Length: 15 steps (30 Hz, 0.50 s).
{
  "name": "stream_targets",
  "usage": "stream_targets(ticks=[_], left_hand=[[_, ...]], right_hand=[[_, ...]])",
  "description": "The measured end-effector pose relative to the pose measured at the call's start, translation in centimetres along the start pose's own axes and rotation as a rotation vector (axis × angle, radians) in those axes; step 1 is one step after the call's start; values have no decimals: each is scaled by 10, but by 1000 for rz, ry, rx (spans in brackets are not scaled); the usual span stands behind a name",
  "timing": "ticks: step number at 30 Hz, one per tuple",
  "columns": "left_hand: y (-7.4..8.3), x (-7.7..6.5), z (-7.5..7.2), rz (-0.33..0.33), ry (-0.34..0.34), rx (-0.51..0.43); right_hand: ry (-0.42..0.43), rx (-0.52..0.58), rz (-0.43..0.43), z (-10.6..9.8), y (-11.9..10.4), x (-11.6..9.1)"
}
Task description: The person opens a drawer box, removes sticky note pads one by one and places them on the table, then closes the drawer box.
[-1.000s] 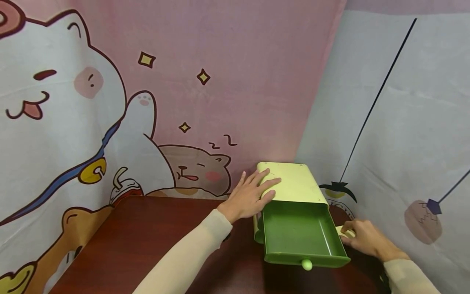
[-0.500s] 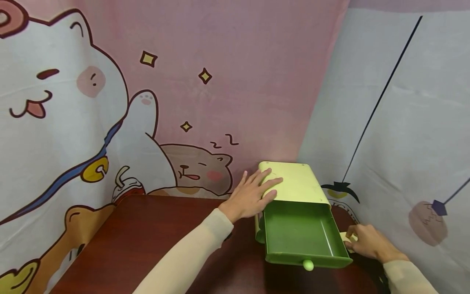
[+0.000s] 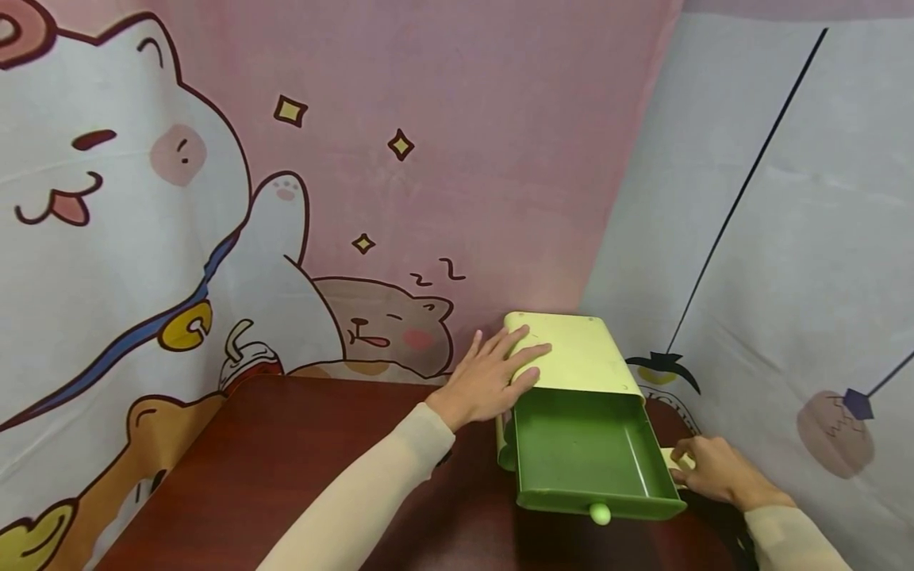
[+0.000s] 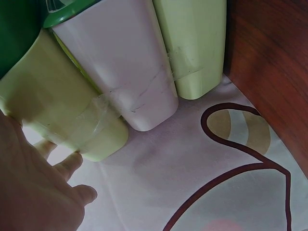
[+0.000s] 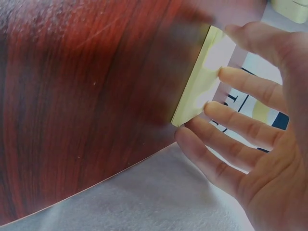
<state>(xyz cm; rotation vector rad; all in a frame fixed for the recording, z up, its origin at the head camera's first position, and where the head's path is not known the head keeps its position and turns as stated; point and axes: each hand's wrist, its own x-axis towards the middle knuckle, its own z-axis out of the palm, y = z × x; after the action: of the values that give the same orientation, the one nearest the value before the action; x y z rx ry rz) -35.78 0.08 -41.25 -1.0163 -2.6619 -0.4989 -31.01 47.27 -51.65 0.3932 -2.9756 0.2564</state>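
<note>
A pale yellow drawer unit (image 3: 574,349) stands on the table with its green drawer (image 3: 585,452) pulled out. Nothing lies on the drawer's bottom, and a round light green knob (image 3: 600,514) sticks out at its front. My left hand (image 3: 481,385) rests with spread fingers on the unit's top left edge; in the left wrist view its fingers hang beside a yellow bin (image 4: 67,101). Right of the drawer, my right hand (image 3: 721,472) pinches a small flat pale yellow block (image 5: 197,86) against the tabletop, between thumb and fingertips. Its exact kind is unclear.
Dark red-brown wood forms the tabletop (image 3: 307,460). A pinkish bin (image 4: 120,62) and a yellow-green bin (image 4: 195,48) stand side by side in the left wrist view. Printed cloth (image 3: 500,159) hangs close behind the table and along its right side.
Over the last second the block and my right hand have shifted slightly toward me. My left hand and the open drawer have stayed put; the view has swung slightly.
</note>
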Motion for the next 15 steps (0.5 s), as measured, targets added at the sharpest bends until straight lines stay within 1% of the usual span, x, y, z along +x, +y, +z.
stream_targets(ticks=[8,11,15], left_hand=[[0,1,0,8,4,1],[0,1,0,5,4,6],[0,1,0,-1,-5,7]], right_hand=[[-11,10,-24,-1,1,1],[7,13,-34,-2,2,3],[52,12,-47,-5,1,6]])
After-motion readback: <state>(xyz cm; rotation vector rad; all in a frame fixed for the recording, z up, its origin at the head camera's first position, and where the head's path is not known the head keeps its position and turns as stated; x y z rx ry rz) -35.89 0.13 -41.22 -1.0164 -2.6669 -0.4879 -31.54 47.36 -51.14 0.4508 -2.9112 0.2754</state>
